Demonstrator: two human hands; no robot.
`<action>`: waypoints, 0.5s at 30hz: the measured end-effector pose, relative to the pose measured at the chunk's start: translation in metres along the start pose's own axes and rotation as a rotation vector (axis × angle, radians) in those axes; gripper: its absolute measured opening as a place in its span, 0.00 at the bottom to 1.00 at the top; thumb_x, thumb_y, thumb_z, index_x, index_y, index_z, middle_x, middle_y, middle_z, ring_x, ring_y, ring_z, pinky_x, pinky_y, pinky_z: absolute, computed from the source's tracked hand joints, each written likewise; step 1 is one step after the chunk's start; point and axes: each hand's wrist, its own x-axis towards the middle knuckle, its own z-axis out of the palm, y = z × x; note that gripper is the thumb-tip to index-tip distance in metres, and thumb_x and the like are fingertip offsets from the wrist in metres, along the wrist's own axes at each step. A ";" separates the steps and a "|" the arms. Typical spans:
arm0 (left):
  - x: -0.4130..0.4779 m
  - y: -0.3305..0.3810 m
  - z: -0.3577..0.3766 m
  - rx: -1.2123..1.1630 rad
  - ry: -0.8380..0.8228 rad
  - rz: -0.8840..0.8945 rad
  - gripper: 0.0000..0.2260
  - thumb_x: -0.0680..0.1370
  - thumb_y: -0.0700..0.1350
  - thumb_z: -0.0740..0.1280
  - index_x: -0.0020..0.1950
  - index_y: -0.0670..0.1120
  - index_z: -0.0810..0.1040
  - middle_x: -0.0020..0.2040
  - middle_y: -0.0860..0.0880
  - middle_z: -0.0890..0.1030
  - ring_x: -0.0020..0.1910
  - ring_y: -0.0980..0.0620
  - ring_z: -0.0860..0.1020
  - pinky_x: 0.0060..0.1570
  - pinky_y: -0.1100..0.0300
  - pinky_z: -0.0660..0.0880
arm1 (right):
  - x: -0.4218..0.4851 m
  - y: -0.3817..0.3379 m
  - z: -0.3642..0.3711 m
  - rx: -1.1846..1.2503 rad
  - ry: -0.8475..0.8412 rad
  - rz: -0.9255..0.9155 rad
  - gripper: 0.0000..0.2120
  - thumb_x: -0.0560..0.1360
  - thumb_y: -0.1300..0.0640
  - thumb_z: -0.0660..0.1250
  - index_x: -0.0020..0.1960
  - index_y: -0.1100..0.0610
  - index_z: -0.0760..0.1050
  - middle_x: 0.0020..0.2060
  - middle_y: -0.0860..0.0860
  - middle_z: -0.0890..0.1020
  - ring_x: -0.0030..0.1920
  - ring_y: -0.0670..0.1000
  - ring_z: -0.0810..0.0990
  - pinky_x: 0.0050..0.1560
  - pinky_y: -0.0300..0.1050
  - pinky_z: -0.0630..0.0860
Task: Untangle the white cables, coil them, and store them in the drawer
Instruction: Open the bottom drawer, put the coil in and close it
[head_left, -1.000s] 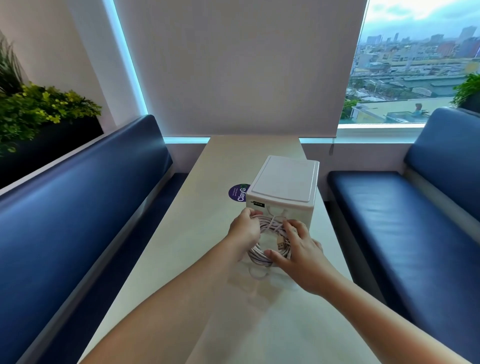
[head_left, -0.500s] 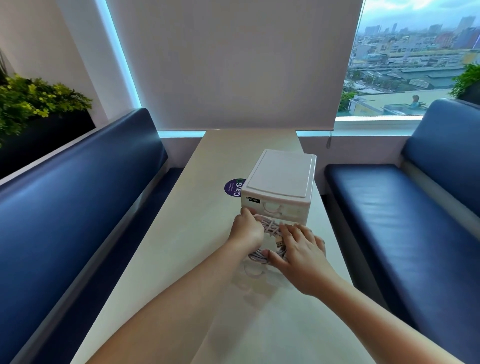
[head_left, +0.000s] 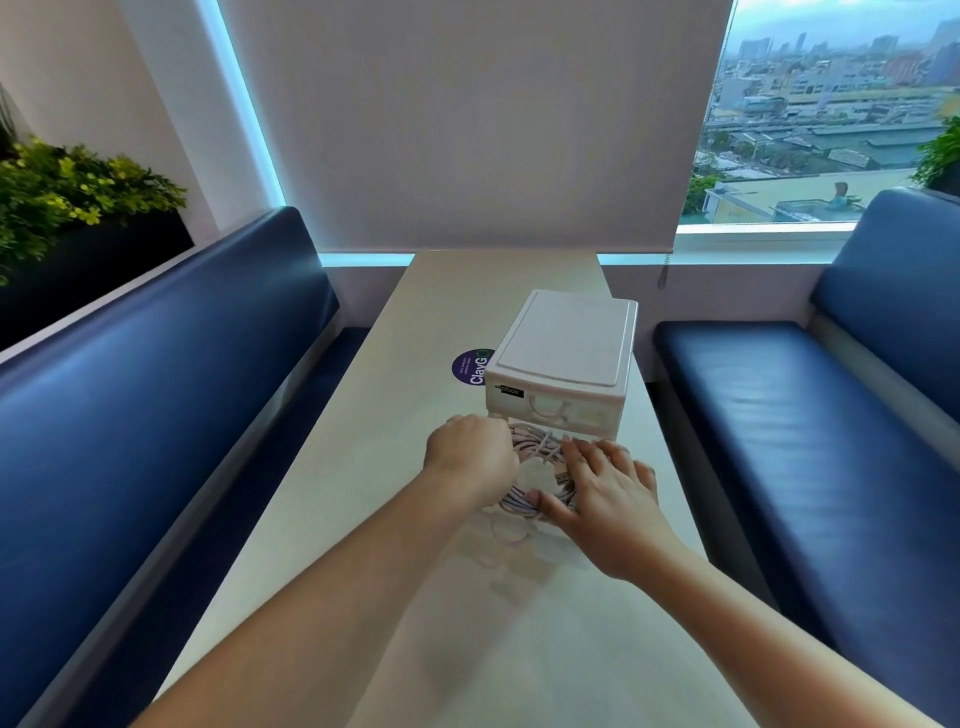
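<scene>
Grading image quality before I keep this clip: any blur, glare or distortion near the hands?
Head view: coiled white cables sharp enough to trace, left hand and right hand slightly soft; head view again: glossy beige table mirrors them faintly, frame edges bend.

Cable coil (head_left: 540, 452) has dropped from upright in front of the drawer box (head_left: 566, 343) to lying lower, near its base. Right hand (head_left: 608, 499) fingers went from curled over the top to spread flat across it. Left hand (head_left: 470, 457) moved down with the coil, keeping its grip.
</scene>
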 end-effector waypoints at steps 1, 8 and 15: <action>-0.002 -0.001 -0.001 0.078 0.027 0.020 0.14 0.81 0.51 0.60 0.60 0.46 0.78 0.57 0.44 0.80 0.58 0.42 0.75 0.47 0.55 0.68 | 0.001 -0.001 -0.001 -0.003 -0.003 0.001 0.52 0.62 0.24 0.28 0.77 0.51 0.51 0.74 0.48 0.60 0.74 0.52 0.52 0.70 0.53 0.52; -0.006 -0.027 0.000 0.013 -0.149 0.106 0.29 0.74 0.67 0.63 0.70 0.53 0.71 0.67 0.48 0.69 0.68 0.43 0.62 0.66 0.49 0.59 | 0.003 -0.003 -0.010 0.006 -0.043 -0.018 0.44 0.69 0.25 0.43 0.77 0.51 0.52 0.74 0.47 0.61 0.73 0.52 0.53 0.68 0.53 0.54; -0.012 -0.030 0.014 0.014 -0.031 0.142 0.32 0.72 0.65 0.68 0.73 0.53 0.69 0.69 0.52 0.66 0.69 0.47 0.61 0.65 0.52 0.59 | 0.008 0.001 -0.014 -0.008 -0.076 -0.051 0.41 0.72 0.30 0.56 0.77 0.50 0.51 0.75 0.47 0.59 0.73 0.52 0.54 0.68 0.53 0.56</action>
